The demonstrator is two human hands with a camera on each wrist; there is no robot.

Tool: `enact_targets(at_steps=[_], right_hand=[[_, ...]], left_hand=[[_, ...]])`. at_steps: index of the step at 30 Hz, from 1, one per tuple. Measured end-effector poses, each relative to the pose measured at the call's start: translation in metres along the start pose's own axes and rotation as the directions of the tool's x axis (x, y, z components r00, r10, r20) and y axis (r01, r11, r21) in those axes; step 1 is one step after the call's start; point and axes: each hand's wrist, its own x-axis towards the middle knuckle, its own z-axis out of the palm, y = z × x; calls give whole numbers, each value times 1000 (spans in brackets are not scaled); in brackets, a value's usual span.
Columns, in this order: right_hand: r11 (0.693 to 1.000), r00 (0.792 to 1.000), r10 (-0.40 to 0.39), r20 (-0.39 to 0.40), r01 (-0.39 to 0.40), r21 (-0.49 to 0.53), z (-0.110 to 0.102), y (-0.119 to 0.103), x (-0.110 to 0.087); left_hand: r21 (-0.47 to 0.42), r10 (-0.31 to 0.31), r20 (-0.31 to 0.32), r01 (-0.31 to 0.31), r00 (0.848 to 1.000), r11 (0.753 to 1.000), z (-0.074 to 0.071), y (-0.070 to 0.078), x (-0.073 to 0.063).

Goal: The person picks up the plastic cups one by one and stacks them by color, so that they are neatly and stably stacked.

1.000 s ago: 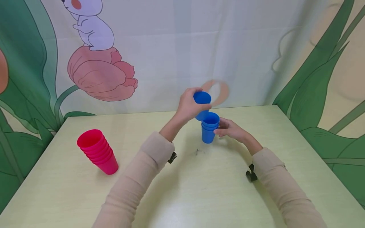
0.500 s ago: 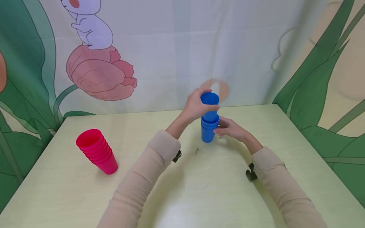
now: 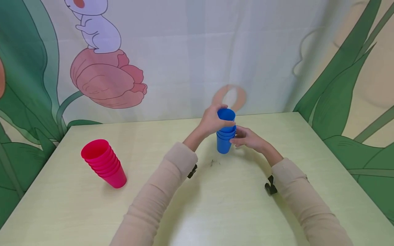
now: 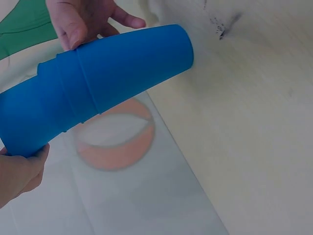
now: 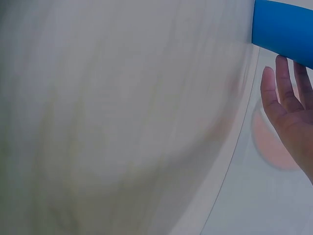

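In the head view my left hand (image 3: pixel 212 119) grips the topmost blue cup (image 3: pixel 226 114), its thumb in front and its fingers behind the rim. That cup sits partly inside a stack of blue cups (image 3: pixel 223 145) standing upright on the table. My right hand (image 3: pixel 249 139) rests against the stack's right side, its fingers loosely extended. The left wrist view shows the right thumb (image 4: pixel 73 36) touching the blue cups near their rims. Fairly straight right fingers (image 5: pixel 286 88) reach the blue cup (image 5: pixel 283 27) in the right wrist view.
A leaning stack of several red cups (image 3: pixel 104 164) stands on the left of the pale table (image 3: pixel 234 212). Behind the table's back edge hangs a printed curtain (image 3: pixel 172 68). Small dark marks (image 3: pixel 213 163) lie on the tabletop in front of the blue stack.
My left hand has moved right, then down, bringing its blue cup from beside the stack to partly inside it. The right hand has stayed at the stack's side.
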Motion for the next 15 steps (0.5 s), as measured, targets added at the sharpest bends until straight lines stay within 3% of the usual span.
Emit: enact_targets(at_steps=[8,15], right_hand=[[1000,1000,-19,8,19,-1,1,0,1],[1000,1000,-17,14,17,-2,2,0,1]], left_hand=[[94,11,33,-14,999,995,10,-12,2],[124,18,45,-23,999,992,14,-20,-1]])
